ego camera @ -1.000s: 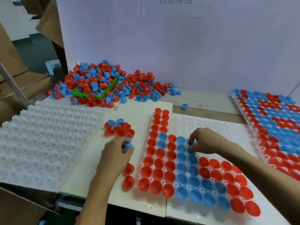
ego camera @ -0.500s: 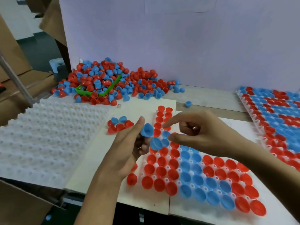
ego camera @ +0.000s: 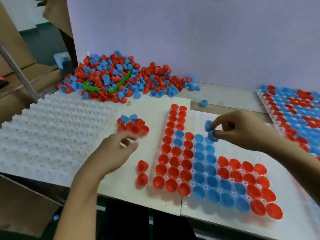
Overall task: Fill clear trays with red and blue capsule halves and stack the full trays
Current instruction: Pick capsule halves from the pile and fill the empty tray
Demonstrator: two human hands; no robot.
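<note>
A clear tray (ego camera: 230, 149) lies in front of me, partly filled with red and blue capsule halves in rows. My right hand (ego camera: 242, 130) hovers over its upper middle, pinching two blue capsule halves (ego camera: 210, 130) between thumb and fingers. My left hand (ego camera: 114, 153) is blurred, loosely curled with nothing seen in it, just below a small cluster of red and blue halves (ego camera: 132, 124) on the white board. Two loose red halves (ego camera: 142, 172) lie left of the tray. A big pile of halves (ego camera: 121, 78) sits at the back.
A stack of empty white dimpled trays (ego camera: 52, 129) is at the left. A full tray (ego camera: 292, 115) lies at the far right. A green scoop (ego camera: 107, 85) sits in the pile. One blue half (ego camera: 203, 102) lies alone behind the tray. Cardboard boxes stand at the left.
The blue halves passed from my left hand to my right. My right hand carried them right over the tray; my left hand dropped back toward the small cluster.
</note>
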